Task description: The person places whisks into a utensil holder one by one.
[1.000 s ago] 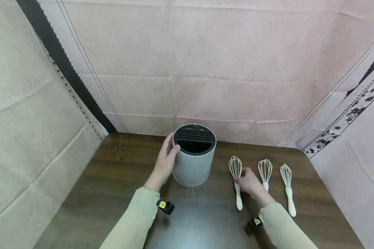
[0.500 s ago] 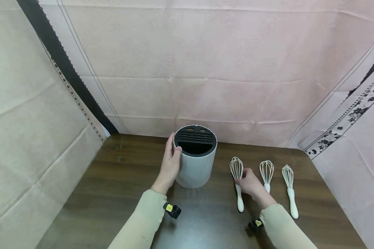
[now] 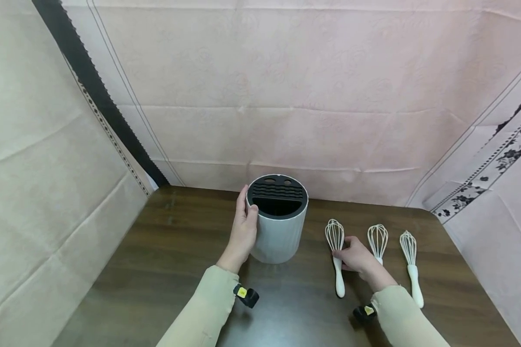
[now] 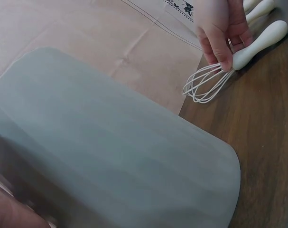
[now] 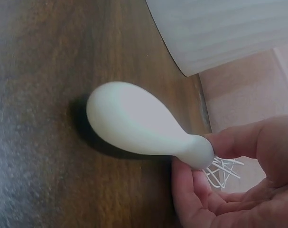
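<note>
A tall light-grey utensil holder [image 3: 278, 241] with a black slotted lid [image 3: 278, 196] stands upright near the table's back edge. My left hand [image 3: 244, 226] holds its left side, fingers round the far side and thumb at the front near the rim. To the right lies a whisk [image 3: 339, 277] with white wires and a smooth white handle. The thumb and fingers of my right hand [image 3: 357, 255] pinch it where handle meets wires. In the right wrist view, the whisk's handle [image 5: 134, 118] points toward the camera, close over the wood.
Two similar whisks lie further right: one whisk [image 3: 377, 239] partly hidden behind my right hand, and another whisk [image 3: 412, 270] near my right sleeve. The brown wooden table [image 3: 165, 270] ends at a pale cloth backdrop [image 3: 260, 96], with cloth at both sides too.
The view has shifted slightly, moving the scene a little right. My left wrist and forearm have come closer to the holder. My right hand keeps its place at the whisk.
</note>
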The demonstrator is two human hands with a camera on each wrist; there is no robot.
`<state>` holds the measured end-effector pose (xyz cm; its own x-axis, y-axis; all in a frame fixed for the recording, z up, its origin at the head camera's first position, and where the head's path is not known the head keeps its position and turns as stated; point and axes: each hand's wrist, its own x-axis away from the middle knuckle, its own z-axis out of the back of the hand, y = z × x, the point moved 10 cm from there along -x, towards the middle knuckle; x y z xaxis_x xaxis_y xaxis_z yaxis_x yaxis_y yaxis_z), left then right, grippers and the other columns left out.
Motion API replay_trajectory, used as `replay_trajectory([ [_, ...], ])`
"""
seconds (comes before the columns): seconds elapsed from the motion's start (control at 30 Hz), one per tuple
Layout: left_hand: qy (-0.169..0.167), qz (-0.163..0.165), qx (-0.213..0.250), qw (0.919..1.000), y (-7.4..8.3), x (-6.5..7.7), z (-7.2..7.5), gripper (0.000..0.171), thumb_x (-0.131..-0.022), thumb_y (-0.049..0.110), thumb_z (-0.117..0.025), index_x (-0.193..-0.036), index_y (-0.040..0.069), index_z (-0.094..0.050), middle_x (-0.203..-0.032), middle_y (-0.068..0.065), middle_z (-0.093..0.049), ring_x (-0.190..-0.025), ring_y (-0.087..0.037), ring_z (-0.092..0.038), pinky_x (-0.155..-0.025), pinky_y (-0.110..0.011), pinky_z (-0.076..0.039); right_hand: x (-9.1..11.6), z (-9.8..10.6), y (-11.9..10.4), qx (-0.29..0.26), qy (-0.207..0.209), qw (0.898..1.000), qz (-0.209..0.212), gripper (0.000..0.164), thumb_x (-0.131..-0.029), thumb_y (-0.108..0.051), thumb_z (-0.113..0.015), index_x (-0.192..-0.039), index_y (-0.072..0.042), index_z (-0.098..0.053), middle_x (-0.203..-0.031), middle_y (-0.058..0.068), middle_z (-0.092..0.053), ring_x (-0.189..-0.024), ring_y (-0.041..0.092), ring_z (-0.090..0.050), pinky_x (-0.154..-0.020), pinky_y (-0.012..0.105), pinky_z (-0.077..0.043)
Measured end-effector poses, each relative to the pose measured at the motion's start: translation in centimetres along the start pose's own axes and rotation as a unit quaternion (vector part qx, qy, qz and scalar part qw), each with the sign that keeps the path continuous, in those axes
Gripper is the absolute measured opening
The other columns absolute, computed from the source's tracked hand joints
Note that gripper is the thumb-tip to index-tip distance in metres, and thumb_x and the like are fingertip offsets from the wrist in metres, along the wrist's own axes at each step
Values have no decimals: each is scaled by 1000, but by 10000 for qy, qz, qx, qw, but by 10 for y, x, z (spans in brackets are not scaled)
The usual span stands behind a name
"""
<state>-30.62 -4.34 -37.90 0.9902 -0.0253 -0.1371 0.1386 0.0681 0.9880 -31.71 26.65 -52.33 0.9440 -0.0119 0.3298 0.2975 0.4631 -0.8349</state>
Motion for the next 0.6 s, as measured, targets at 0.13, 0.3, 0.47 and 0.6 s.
replay_trajectory([
  [0.13,112,-35,7,9999,-7,-7,-2,55,-105,22,-33,-155,29,-11,-159,3,-15,-142,-19,-22,-111,-51,-21,0,2,-5,21,0,9999,133,63,-91,-5,-60,-137,14,-21,-98,21,-58,-82,20,-62,-70,38,-55],
  [0.3,134,-157,126,9997,-25,-15,-8,56,-105,27,-34,-154,36,-9,-158,8,-14,-141,-18,-23,-111,-52,-21,2,6,-4,89,52,9999,111,62,-92,-6,-60,-137,14,-22,-99,21,-58,-83,21,-62,-73,40,-55],
  [0.47,208,-282,51,9994,-32,-15,-8,53,-104,31,-35,-150,46,-14,-156,14,-18,-139,-15,-26,-110,-54,-23,3,2,-1,83,-53,9999,136,58,-93,-6,-59,-135,14,-26,-97,20,-59,-82,20,-61,-73,39,-55],
  [0.6,298,-550,-126,9980,-28,-15,-2,51,-103,30,-39,-149,44,-22,-153,13,-26,-135,-14,-32,-110,-49,-27,2,-1,0,33,-91,9998,149,53,-93,-6,-58,-133,13,-29,-95,19,-59,-81,19,-61,-72,38,-55],
])
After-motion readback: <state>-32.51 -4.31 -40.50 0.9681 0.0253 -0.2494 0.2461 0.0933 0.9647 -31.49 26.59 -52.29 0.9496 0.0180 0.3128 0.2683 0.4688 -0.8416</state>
